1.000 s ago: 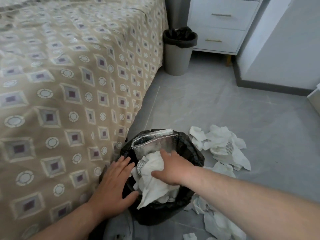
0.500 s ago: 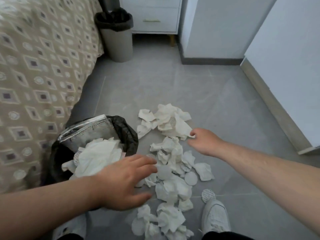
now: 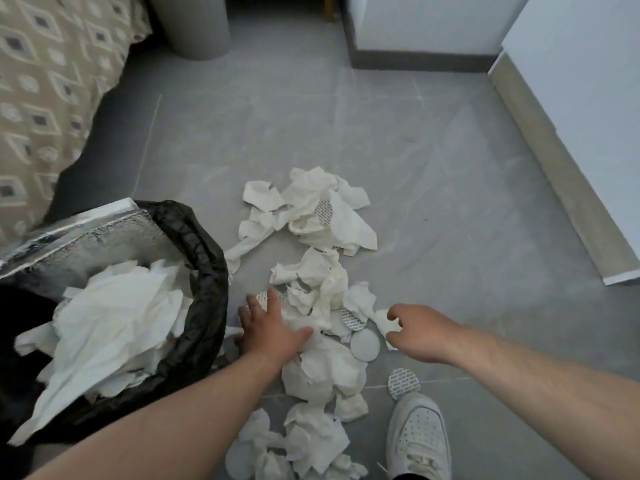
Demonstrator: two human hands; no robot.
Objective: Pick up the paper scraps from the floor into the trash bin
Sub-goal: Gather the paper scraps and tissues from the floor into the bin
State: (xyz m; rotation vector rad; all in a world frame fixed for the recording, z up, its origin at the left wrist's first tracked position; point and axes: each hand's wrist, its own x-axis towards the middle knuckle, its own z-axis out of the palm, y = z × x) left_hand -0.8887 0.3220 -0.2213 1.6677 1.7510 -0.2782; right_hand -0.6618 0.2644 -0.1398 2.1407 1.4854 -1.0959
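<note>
Many paper scraps (image 3: 322,216) lie strewn on the grey floor (image 3: 450,168), from beyond my fingertips back past both wrists. My left hand (image 3: 272,329) lies flat on the heap, fingers straight and spread, grasping nothing. My right hand (image 3: 419,332) pinches a small scrap (image 3: 382,320) between thumb and forefinger at the heap's right edge. The trash bin (image 3: 207,271), black-lined and heaped with paper, stands just left of my left hand. A white shoe (image 3: 417,434) sits below my right wrist.

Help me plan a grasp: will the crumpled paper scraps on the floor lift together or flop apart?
Probably light and floppy: the paper scraps lie crumpled and creased. Likely to separate, being many loose pieces. The flat round discs may slip out.
</note>
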